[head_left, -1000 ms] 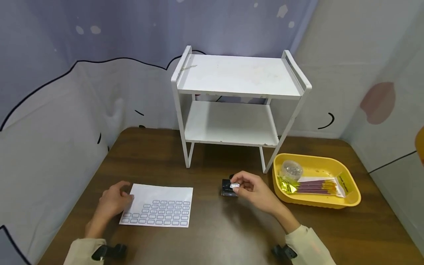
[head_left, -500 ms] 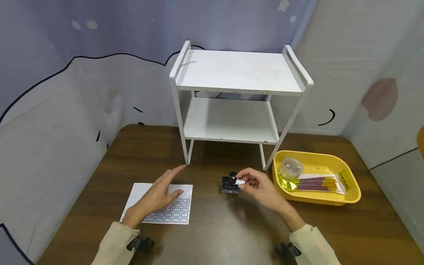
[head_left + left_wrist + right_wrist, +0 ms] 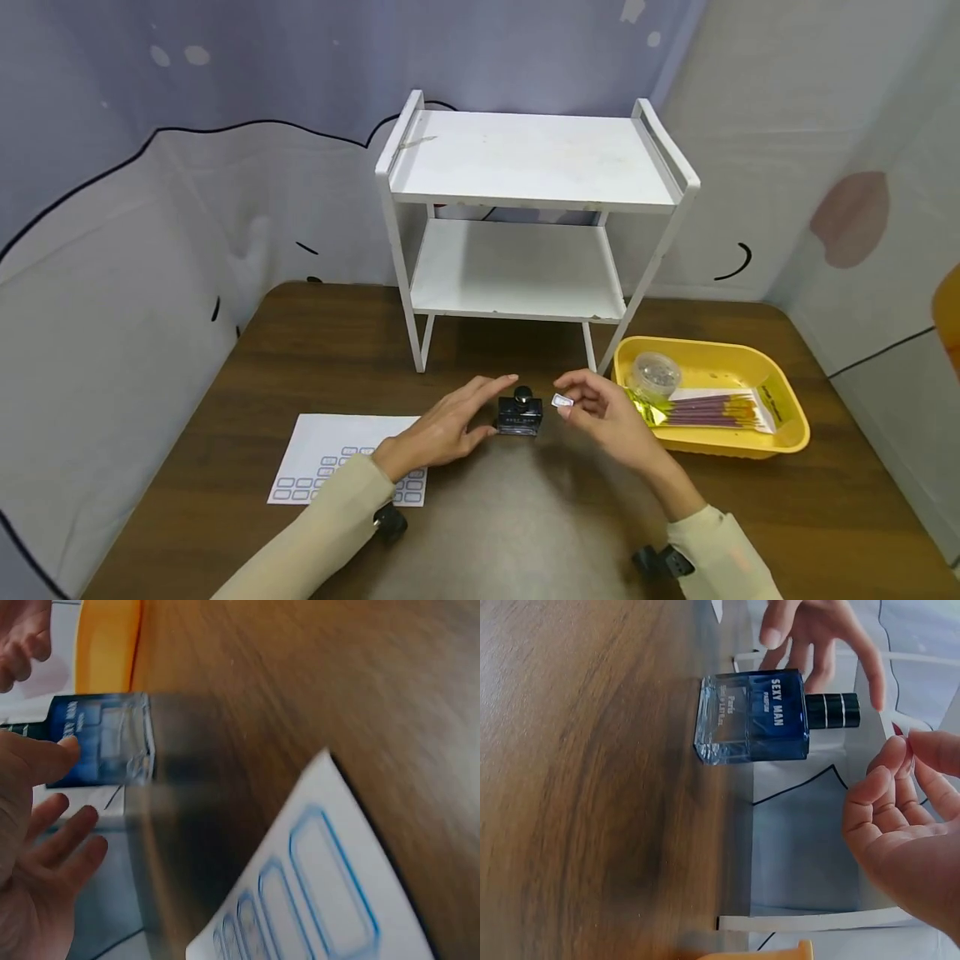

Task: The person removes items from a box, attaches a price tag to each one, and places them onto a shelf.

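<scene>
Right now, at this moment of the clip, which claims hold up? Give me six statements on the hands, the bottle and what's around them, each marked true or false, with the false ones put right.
1. The right hand pinches a small label. True.
2. The perfume bottle bears the words "SEXY MAN". True.
3. The perfume bottle lies on its side. False: it stands upright on the table.
4. The left hand grips the black cap. False: its fingers are extended beside the bottle, and none is round the cap.
5. In the head view, the label sheet lies left of the yellow tray. True.
6. The yellow tray sits on the white rack. False: it rests on the table.
</scene>
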The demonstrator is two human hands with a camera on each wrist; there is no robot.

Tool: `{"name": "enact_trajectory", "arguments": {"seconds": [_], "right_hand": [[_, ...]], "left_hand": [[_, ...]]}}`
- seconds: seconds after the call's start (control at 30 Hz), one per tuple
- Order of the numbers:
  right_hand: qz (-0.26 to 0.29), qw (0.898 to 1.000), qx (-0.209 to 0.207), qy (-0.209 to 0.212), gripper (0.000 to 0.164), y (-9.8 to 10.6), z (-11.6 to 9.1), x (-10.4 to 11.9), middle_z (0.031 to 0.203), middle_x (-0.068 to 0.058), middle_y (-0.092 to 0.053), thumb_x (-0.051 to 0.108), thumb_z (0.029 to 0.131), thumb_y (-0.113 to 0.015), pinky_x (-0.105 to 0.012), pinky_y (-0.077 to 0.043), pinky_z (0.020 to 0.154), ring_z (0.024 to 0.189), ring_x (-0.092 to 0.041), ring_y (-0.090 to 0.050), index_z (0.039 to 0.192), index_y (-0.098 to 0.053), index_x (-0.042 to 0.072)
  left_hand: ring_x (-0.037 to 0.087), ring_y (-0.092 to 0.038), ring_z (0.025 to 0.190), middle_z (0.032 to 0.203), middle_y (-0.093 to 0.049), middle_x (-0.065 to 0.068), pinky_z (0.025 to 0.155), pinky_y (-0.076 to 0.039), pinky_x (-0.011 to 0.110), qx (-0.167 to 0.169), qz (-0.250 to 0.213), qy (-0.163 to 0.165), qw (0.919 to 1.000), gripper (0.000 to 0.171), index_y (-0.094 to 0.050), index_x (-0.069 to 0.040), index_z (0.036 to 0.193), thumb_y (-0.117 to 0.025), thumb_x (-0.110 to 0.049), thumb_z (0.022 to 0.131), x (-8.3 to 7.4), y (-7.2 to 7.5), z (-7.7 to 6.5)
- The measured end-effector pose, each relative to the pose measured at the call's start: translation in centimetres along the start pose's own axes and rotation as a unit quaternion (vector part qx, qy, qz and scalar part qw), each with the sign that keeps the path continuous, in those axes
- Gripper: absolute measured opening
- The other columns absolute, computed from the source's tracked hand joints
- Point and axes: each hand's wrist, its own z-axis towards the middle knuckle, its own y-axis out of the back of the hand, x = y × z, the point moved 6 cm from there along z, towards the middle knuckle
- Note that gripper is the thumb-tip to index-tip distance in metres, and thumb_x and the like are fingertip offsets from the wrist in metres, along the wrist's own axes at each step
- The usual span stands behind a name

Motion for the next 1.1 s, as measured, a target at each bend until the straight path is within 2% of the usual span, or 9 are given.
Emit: {"name": "enact_trajectory", "arguments": {"seconds": [0.17, 0.27, 0.5, 0.67, 0.8, 0.87, 0.93, 1.03, 1.1], "right_hand": [[-0.003, 1.000, -0.008, -0.007, 0.027, 0.5, -0.2, 0.0, 0.089, -0.011, -0.063, -0.008, 0.091, -0.062, -0.023, -0.055, 0.068, 0.075, -0.007, -0.062, 0.117, -0.056, -0.009], [0.003, 1.000, -0.008, -0.006, 0.028, 0.6, -0.2, 0.0, 0.089, -0.012, -0.063, -0.008, 0.091, -0.061, -0.025, -0.056, 0.067, 0.074, -0.010, -0.062, 0.118, -0.055, -0.010], [0.010, 1.000, -0.020, -0.005, 0.027, 1.1, -0.3, 0.0, 0.089, -0.002, -0.062, -0.008, 0.091, -0.061, -0.028, -0.057, 0.067, 0.073, -0.012, -0.063, 0.118, -0.055, -0.011], [0.014, 1.000, -0.022, -0.003, 0.026, 1.2, -0.4, -0.1, 0.088, -0.003, -0.063, -0.008, 0.092, -0.061, -0.025, -0.056, 0.067, 0.073, -0.011, -0.063, 0.117, -0.055, -0.011], [0.010, 1.000, -0.020, -0.010, 0.030, 1.1, -0.5, -0.6, 0.088, -0.002, -0.065, -0.007, 0.090, -0.063, -0.023, -0.054, 0.069, 0.076, -0.009, -0.064, 0.119, -0.055, -0.009], [0.005, 1.000, -0.020, -0.020, 0.031, 1.0, -0.5, -0.8, 0.087, -0.002, -0.067, -0.007, 0.089, -0.065, -0.022, -0.053, 0.068, 0.076, -0.009, -0.065, 0.118, -0.055, -0.008], [-0.002, 0.999, -0.018, -0.033, 0.029, 0.8, -0.5, -0.8, 0.087, -0.006, -0.068, -0.006, 0.088, -0.068, -0.022, -0.053, 0.068, 0.076, -0.009, -0.065, 0.115, -0.058, -0.009], [-0.017, 0.999, -0.012, -0.049, 0.021, 0.6, -0.4, -0.7, 0.086, -0.012, -0.068, -0.003, 0.086, -0.071, -0.022, -0.053, 0.066, 0.074, -0.008, -0.064, 0.105, -0.062, -0.008], [-0.026, 0.998, -0.011, -0.051, 0.017, 0.4, -0.3, -0.6, 0.086, -0.012, -0.068, -0.001, 0.086, -0.073, -0.022, -0.052, 0.066, 0.073, -0.007, -0.063, 0.099, -0.064, -0.007]], "left_hand": [[0.020, -0.063, 0.104, 0.128, -0.056, 0.005, 0.084, -0.055, 0.037, 0.027, 0.000, 0.012, 0.9995, 0.086, -0.026, -0.026, 0.156, -0.073, -0.002, 0.088, 0.1, -1.3, 1.0], [0.019, -0.064, 0.102, 0.125, -0.056, 0.005, 0.083, -0.056, 0.036, 0.031, 0.005, 0.013, 0.9994, 0.085, -0.026, -0.026, 0.156, -0.072, -0.001, 0.088, 0.2, -1.9, 1.3], [0.020, -0.065, 0.100, 0.119, -0.058, 0.006, 0.083, -0.057, 0.035, 0.007, 0.010, -0.002, 0.9999, 0.085, -0.029, -0.025, 0.155, -0.069, 0.006, 0.087, 0.3, -2.2, 1.3], [0.019, -0.063, 0.098, 0.117, -0.059, 0.006, 0.083, -0.056, 0.035, -0.008, -0.003, 0.019, 0.9998, 0.086, -0.031, -0.028, 0.155, -0.070, 0.006, 0.086, 0.6, -2.3, 1.3], [0.017, -0.059, 0.090, 0.113, -0.060, 0.006, 0.078, -0.054, 0.031, -0.028, -0.017, 0.037, 0.9988, 0.087, -0.032, -0.027, 0.154, -0.072, 0.005, 0.084, 0.7, -2.0, 1.2], [0.017, -0.059, 0.089, 0.116, -0.061, 0.008, 0.075, -0.054, 0.027, -0.030, -0.039, 0.043, 0.9979, 0.086, -0.034, -0.024, 0.154, -0.072, 0.007, 0.083, 0.7, -1.9, 1.2], [0.018, -0.061, 0.090, 0.124, -0.060, 0.012, 0.073, -0.055, 0.022, -0.025, -0.081, 0.052, 0.9950, 0.086, -0.034, -0.021, 0.153, -0.071, 0.010, 0.082, 0.7, -1.9, 1.1], [0.024, -0.066, 0.092, 0.127, -0.061, 0.019, 0.072, -0.057, 0.021, -0.012, -0.166, 0.071, 0.9835, 0.086, -0.033, -0.016, 0.153, -0.069, 0.014, 0.081, 0.7, -2.0, 1.1], [0.026, -0.069, 0.091, 0.122, -0.063, 0.021, 0.073, -0.058, 0.023, -0.005, -0.209, 0.083, 0.9743, 0.088, -0.032, -0.015, 0.153, -0.069, 0.015, 0.080, 0.6, -1.9, 1.2]]}}
